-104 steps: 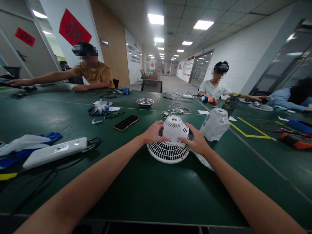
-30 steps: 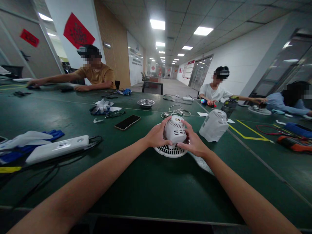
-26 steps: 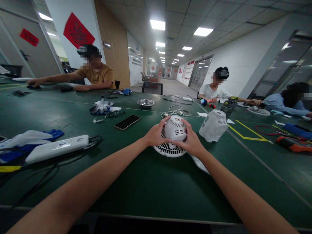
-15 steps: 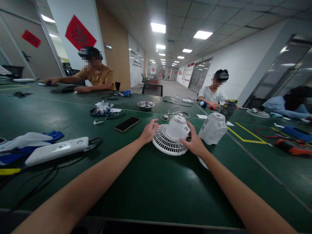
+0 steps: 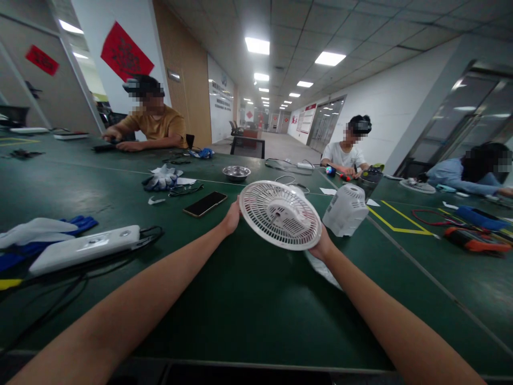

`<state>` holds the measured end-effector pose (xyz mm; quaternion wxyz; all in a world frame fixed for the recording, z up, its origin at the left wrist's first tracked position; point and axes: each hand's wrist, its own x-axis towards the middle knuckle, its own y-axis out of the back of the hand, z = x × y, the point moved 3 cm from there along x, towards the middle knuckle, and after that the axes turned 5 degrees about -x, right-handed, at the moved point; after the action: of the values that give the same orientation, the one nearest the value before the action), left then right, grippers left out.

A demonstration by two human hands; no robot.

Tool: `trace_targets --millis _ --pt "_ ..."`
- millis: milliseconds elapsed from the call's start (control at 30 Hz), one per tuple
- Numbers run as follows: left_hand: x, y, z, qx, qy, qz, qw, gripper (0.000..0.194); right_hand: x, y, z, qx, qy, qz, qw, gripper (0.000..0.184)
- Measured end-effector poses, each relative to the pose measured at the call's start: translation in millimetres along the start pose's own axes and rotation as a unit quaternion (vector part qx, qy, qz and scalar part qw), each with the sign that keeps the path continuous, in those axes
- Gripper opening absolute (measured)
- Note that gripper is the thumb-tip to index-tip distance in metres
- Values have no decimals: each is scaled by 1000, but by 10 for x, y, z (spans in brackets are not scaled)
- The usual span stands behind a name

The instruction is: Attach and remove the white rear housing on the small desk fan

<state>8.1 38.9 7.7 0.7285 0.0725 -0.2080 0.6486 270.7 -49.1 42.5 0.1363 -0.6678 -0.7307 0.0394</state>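
Fan grille (image 5: 256,213): white, round, tilted between the 2 hands with its inner face turned near; it looked lifted off the green table (image 5: 224,315).
Slip risk: the hold was only at 2 edges, so uneven support could have let the grille twist and drop.
Bump risk: the white housing (image 5: 345,213) stood just right of it, so a swing right could have knocked that over.
Left grip: the left hand (image 5: 231,217) was partly open at the left rim; how far its fingers reached behind could not be told.
Right grip: the right hand (image 5: 323,246) cupped the near right rim, fingers mostly hidden underneath.
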Motion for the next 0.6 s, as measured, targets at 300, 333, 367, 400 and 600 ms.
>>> trace_targets --millis 300,333,367,400,600 --pt "-66 -142 -3 -124 89 -30 988 61 67 -29 251 127 -113 -91 981 26" --pt "-73 -137 3 -94 83 -21 992 53 72 -16 253 131 -119 -85 981 27" --pt "-80 -131 11 -56 74 -10 996 46 70 -7 251 131 -125 -81 980 28" --pt "-87 -127 24 -19 65 -3 998 41 61 0 245 129 -133 -77 980 29" --pt "-116 -156 155 70 15 -4 997 31 -5 -15 180 54 -138 -59 987 38"
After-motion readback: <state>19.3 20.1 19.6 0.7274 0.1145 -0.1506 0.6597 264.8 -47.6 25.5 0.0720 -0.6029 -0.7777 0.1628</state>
